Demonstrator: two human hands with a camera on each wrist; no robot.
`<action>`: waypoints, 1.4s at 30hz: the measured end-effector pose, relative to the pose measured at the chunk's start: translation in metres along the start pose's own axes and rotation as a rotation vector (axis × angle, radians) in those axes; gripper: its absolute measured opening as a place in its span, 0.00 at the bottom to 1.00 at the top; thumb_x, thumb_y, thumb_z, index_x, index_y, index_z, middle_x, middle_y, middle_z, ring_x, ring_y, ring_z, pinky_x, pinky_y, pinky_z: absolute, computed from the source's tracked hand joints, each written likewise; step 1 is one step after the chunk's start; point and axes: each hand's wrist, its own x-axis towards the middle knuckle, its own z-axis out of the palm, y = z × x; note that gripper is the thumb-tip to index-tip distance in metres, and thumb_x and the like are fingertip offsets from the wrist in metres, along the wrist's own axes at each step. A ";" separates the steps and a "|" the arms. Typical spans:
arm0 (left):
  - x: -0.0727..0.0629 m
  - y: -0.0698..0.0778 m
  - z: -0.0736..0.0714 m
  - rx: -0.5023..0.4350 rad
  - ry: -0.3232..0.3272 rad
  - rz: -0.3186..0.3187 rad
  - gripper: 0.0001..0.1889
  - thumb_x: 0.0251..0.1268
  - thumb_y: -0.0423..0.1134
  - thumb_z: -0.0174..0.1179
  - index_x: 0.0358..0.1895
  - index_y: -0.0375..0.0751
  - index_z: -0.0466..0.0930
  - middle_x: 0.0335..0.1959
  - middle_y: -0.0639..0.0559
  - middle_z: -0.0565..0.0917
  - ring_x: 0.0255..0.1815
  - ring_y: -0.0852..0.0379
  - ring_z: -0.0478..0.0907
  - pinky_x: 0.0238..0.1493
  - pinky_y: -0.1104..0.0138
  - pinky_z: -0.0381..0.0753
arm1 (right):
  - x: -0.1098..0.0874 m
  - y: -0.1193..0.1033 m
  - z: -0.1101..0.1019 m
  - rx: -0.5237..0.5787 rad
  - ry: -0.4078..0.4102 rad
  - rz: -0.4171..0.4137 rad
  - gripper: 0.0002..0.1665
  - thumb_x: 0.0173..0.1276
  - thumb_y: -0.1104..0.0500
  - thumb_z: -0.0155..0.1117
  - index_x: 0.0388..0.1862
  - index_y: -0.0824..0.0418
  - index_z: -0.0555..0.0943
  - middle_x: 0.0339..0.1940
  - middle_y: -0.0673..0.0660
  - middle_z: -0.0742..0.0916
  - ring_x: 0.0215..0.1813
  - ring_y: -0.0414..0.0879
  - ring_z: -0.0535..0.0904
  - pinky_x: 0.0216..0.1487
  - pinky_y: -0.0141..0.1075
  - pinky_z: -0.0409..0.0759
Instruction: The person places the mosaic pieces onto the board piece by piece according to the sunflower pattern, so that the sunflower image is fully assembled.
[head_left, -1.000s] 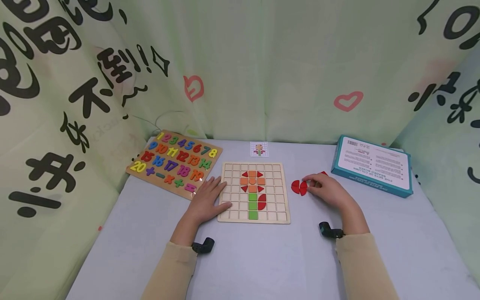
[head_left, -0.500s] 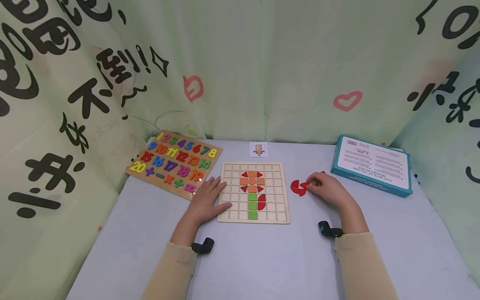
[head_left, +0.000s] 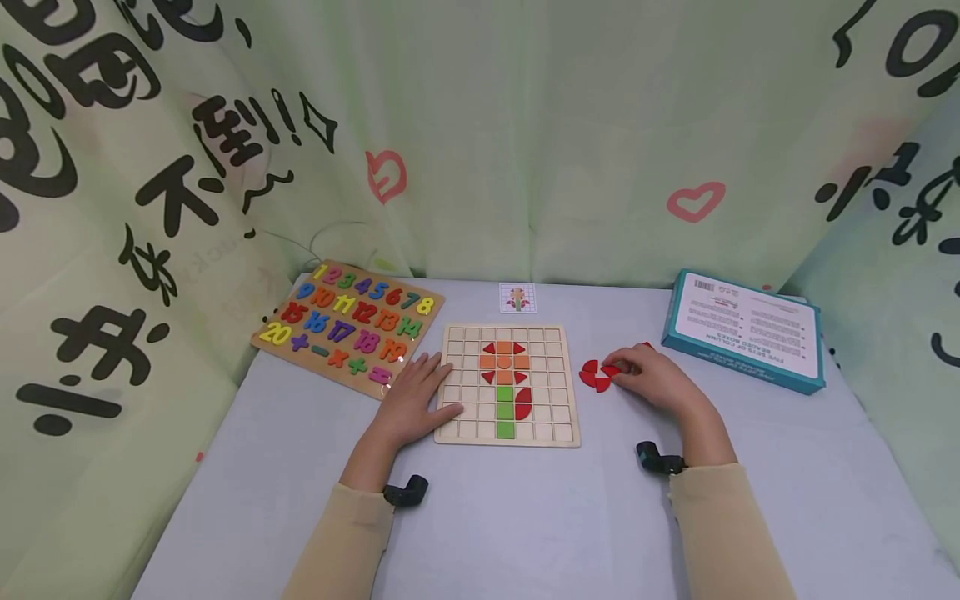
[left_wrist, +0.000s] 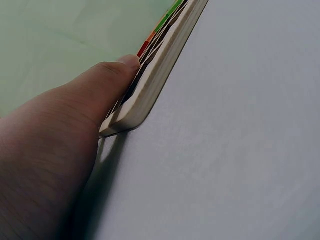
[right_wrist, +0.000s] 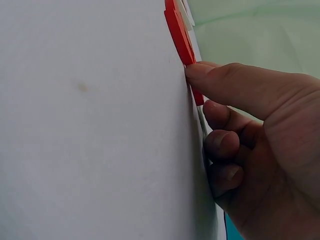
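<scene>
A wooden grid board [head_left: 461,433] lies mid-table, with orange, red and green pieces forming a flower. One red leaf shape [head_left: 523,404] sits right of the green stem pieces [head_left: 506,411]. My left hand [head_left: 408,400] rests with straight fingers on the board's left edge; in the left wrist view its thumb [left_wrist: 107,80] lies over the rim. Right of the board, my right hand [head_left: 656,379] pinches a red quarter-circle piece [head_left: 611,372] between thumb and forefinger, low over the table beside several red pieces [head_left: 589,379]. Its other fingers are curled.
A board of coloured numbers [head_left: 345,325] lies at the back left, close to my left fingertips. Behind the grid board is a small pattern card [head_left: 517,298]. A teal box [head_left: 742,333] lies at the back right, beyond my right hand. Curtains surround the table.
The red piece under my right fingertips has turned and lifted slightly off the cluster. The loose red pieces have shifted a little to the left. My left hand has stayed still.
</scene>
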 end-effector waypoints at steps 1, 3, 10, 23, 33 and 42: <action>0.000 0.000 0.000 0.001 -0.003 -0.003 0.44 0.60 0.72 0.54 0.77 0.55 0.60 0.81 0.53 0.56 0.83 0.48 0.45 0.81 0.48 0.46 | 0.000 0.000 0.000 0.000 0.002 0.005 0.20 0.66 0.54 0.68 0.57 0.53 0.81 0.47 0.57 0.81 0.50 0.52 0.74 0.48 0.44 0.82; 0.000 0.000 0.000 0.007 -0.007 -0.007 0.44 0.60 0.72 0.53 0.77 0.56 0.60 0.81 0.53 0.55 0.83 0.49 0.45 0.81 0.48 0.45 | 0.001 0.000 0.001 0.001 0.006 0.013 0.20 0.65 0.52 0.69 0.55 0.54 0.81 0.45 0.57 0.81 0.49 0.52 0.74 0.47 0.43 0.81; 0.000 -0.001 0.001 0.011 -0.002 -0.009 0.44 0.60 0.72 0.53 0.77 0.56 0.59 0.81 0.53 0.55 0.83 0.49 0.45 0.81 0.48 0.45 | 0.001 0.000 0.001 -0.003 0.017 0.019 0.22 0.65 0.51 0.70 0.56 0.55 0.80 0.44 0.57 0.79 0.50 0.52 0.72 0.46 0.39 0.79; 0.000 0.000 0.001 0.005 0.001 -0.005 0.44 0.60 0.72 0.54 0.77 0.56 0.60 0.81 0.53 0.55 0.83 0.49 0.45 0.81 0.48 0.46 | 0.006 0.005 0.006 -0.030 0.049 -0.009 0.18 0.65 0.53 0.68 0.51 0.57 0.81 0.41 0.56 0.81 0.46 0.51 0.74 0.44 0.38 0.79; 0.000 0.000 0.002 0.004 0.010 -0.001 0.44 0.60 0.72 0.53 0.77 0.56 0.60 0.81 0.53 0.56 0.83 0.49 0.45 0.81 0.48 0.46 | 0.002 -0.005 0.000 -0.011 0.052 -0.010 0.21 0.66 0.52 0.67 0.54 0.59 0.78 0.43 0.58 0.79 0.47 0.51 0.73 0.43 0.37 0.79; 0.000 0.000 0.001 0.006 0.004 -0.004 0.44 0.60 0.72 0.54 0.77 0.56 0.60 0.81 0.53 0.56 0.83 0.49 0.45 0.81 0.48 0.46 | 0.000 -0.031 0.004 0.026 0.048 -0.055 0.22 0.64 0.53 0.70 0.54 0.59 0.78 0.44 0.58 0.79 0.45 0.51 0.74 0.40 0.35 0.79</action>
